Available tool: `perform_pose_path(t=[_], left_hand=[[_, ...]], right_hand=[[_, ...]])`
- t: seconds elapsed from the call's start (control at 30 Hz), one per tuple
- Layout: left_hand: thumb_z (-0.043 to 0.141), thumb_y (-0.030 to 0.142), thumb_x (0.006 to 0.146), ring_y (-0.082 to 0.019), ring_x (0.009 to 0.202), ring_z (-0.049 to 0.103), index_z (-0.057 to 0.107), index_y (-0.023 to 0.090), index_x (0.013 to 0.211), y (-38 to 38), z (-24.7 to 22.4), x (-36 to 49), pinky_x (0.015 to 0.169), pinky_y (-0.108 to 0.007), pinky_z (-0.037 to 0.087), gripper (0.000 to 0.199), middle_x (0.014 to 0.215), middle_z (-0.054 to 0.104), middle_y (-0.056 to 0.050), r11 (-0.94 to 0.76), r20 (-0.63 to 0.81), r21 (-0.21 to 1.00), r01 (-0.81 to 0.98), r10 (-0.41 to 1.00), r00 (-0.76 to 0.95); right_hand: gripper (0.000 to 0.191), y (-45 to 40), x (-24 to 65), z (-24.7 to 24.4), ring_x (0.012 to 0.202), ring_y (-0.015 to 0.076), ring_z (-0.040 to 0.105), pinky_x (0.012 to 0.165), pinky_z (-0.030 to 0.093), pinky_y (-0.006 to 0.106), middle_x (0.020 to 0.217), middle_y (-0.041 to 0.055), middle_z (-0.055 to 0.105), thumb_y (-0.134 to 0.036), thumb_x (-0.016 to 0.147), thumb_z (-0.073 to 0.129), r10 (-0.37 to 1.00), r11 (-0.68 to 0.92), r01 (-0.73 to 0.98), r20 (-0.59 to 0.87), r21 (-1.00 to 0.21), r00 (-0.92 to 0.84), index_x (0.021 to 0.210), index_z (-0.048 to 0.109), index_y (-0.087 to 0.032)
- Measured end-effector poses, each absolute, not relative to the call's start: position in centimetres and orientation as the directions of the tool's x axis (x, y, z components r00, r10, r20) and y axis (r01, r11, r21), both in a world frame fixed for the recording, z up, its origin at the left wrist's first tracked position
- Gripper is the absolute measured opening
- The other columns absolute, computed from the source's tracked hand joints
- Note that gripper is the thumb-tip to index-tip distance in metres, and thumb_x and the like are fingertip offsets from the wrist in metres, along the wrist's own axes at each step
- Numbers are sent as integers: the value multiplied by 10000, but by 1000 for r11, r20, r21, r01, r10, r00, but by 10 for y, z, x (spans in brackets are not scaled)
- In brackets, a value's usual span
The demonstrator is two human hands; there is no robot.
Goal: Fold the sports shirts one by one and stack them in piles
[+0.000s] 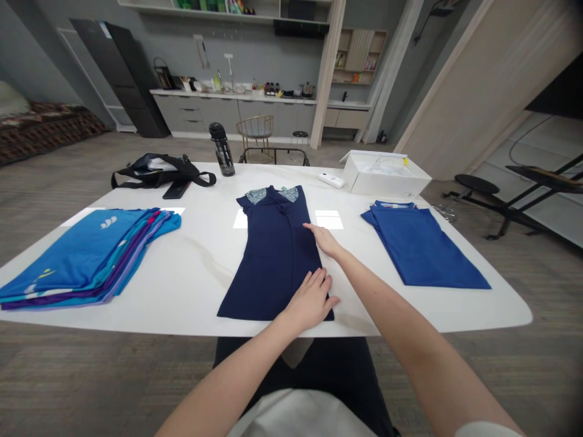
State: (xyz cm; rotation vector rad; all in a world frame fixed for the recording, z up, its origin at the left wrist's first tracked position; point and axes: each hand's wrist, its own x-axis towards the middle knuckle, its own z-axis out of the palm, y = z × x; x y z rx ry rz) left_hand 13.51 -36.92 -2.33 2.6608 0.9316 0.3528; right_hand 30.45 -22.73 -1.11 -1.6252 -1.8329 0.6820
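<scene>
A dark navy shirt (pixel 273 261) with patterned light shoulder patches lies in front of me, its right side folded inward over the body. My left hand (pixel 312 300) rests flat on the shirt near its lower right corner, fingers spread. Farther up, my right hand (pixel 323 238) touches the shirt's right edge with its fingers stretched out. Off to the left is a stack of folded shirts (pixel 86 255) in blue, purple and lilac. A folded royal blue shirt (pixel 423 246) lies on the right.
The white table (pixel 195 273) has rounded corners. Along its back stand a black bag (pixel 159 170), a phone (pixel 176 189), a dark bottle (pixel 221 150), a small white device (pixel 331 180) and a white box (pixel 385 174). Beyond it are a chair (pixel 255 128) and a kitchen counter.
</scene>
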Motion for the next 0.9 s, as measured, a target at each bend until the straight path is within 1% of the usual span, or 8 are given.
perform_pose_path(t=[0.07, 0.2, 0.33, 0.43, 0.5, 0.6, 0.77, 0.9], left_hand=[[264, 578, 1032, -298, 1532, 235, 393, 78, 1520, -377, -27, 135, 1241, -523, 204, 711, 1623, 312, -198, -696, 163, 311, 647, 710, 685], [314, 587, 1021, -312, 1523, 258, 392, 40, 1516, -400, -31, 138, 1242, -525, 220, 742, 1597, 357, -216, -655, 173, 313, 687, 751, 637], [353, 316, 1046, -203, 1374, 507, 603, 174, 1347, -398, -20, 129, 1191, -405, 368, 416, 1460, 572, -90, -689, 199, 471, 551, 691, 695], [407, 182, 992, -172, 1175, 637, 691, 207, 1180, -365, -9, 108, 1076, -339, 486, 341, 1309, 667, -53, -629, 239, 518, 580, 757, 608], [438, 160, 967, -198, 1167, 636, 694, 188, 1167, -334, -6, 91, 1074, -362, 485, 326, 1294, 665, -73, -605, 272, 473, 640, 792, 547], [444, 181, 975, -234, 1268, 582, 647, 149, 1265, -286, -10, 69, 1138, -418, 422, 355, 1382, 608, -129, -576, 274, 364, 732, 818, 506], [392, 351, 1030, -289, 1462, 388, 474, 116, 1469, -251, -33, 60, 1191, -510, 320, 505, 1554, 442, -184, -539, 212, 204, 817, 840, 500], [326, 423, 1041, -278, 1503, 313, 431, 159, 1516, -262, -45, 65, 1230, -527, 226, 553, 1592, 402, -139, -518, 245, 170, 838, 846, 473]], right_hand=[[558, -235, 303, -13, 1460, 183, 392, 1230, 269, 425, 1537, 40, 492, -343, 1043, 197, 994, 109, 776, 59, -621, -93, 1487, 509, -212], [576, -251, 292, -24, 1535, 276, 218, 1208, 117, 652, 1645, 66, 292, -494, 1050, 296, 980, 160, 929, -62, -333, -191, 1569, 354, -253], [630, -265, 280, -32, 1548, 304, 153, 1167, 61, 723, 1676, 85, 187, -570, 1045, 275, 980, 177, 967, -57, -186, -190, 1605, 242, -282], [624, -265, 276, -26, 1548, 301, 153, 1164, 42, 726, 1673, 76, 205, -582, 1044, 256, 980, 192, 964, -7, -185, -197, 1605, 235, -310], [614, -258, 272, -19, 1552, 287, 136, 1173, 39, 713, 1676, 59, 201, -579, 1046, 241, 976, 219, 953, 41, -209, -215, 1605, 231, -325], [624, -236, 261, -11, 1557, 273, 118, 1197, 59, 668, 1681, 58, 182, -573, 1048, 224, 976, 218, 940, 89, -264, -201, 1611, 220, -305], [690, -189, 243, -17, 1556, 257, 126, 1235, 176, 491, 1682, 92, 177, -568, 1047, 190, 987, 163, 887, 72, -433, -146, 1619, 212, -183], [685, -169, 241, -32, 1551, 268, 147, 1241, 130, 513, 1671, 86, 221, -559, 1049, 162, 995, 94, 920, 64, -382, -75, 1616, 222, -179]])
